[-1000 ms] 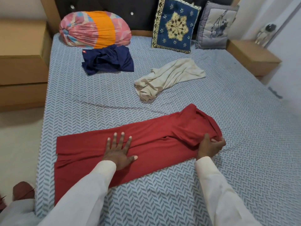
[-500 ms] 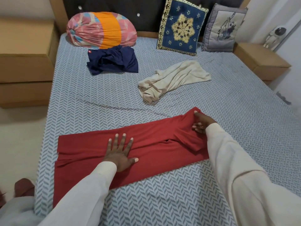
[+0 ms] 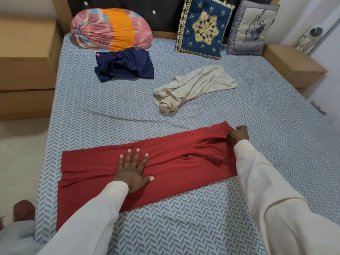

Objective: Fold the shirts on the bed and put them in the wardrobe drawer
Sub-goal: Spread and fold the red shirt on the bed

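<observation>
A red shirt (image 3: 171, 168) lies folded into a long strip across the near part of the bed (image 3: 110, 111). My left hand (image 3: 132, 170) presses flat on its middle, fingers spread. At the strip's far right corner my right hand (image 3: 237, 134) pinches the cloth with curled fingers. A crumpled cream shirt (image 3: 195, 87) lies beyond, in the middle of the bed. Further back on the left sits a bunched navy shirt (image 3: 125, 64). No wardrobe drawer is in view.
A pink and orange bolster (image 3: 110, 29), a blue embroidered cushion (image 3: 203, 28) and a grey cushion (image 3: 252, 28) lean at the headboard. Wooden side units stand at the left (image 3: 25, 70) and right (image 3: 294, 65) of the bed. Floor shows at the left.
My right hand moved from the shirt's near right edge up to its far right corner and pulled the cloth straighter. My left hand stayed pressed on the middle.
</observation>
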The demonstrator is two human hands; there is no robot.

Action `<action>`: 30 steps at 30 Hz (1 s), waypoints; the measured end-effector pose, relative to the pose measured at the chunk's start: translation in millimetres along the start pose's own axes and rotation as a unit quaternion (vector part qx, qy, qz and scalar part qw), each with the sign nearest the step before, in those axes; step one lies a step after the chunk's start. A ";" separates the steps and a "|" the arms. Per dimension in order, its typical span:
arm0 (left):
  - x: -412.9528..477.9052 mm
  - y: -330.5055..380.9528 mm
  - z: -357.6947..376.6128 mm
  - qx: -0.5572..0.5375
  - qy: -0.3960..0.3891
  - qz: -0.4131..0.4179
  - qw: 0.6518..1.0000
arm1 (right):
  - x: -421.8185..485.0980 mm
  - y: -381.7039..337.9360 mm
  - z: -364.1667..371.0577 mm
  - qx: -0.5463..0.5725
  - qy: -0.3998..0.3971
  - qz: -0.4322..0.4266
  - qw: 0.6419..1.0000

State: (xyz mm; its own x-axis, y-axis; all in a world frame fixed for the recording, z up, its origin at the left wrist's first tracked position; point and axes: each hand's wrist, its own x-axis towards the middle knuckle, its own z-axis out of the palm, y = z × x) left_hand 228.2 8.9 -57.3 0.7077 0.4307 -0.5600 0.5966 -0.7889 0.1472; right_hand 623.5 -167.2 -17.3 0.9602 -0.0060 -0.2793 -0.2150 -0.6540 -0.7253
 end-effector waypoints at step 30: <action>3.6 -0.3 1.2 0.000 0.006 0.006 1.000 | 18.4 -4.1 48.5 -0.474 -0.159 -0.121 0.858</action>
State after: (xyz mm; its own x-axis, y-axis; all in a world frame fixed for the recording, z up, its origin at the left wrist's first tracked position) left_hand 230.1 10.1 -60.3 0.7191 0.4270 -0.5482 0.5883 -0.7940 0.1531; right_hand 633.3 -127.9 -49.9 0.8271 0.3249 -0.4586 0.3697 -0.9291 0.0084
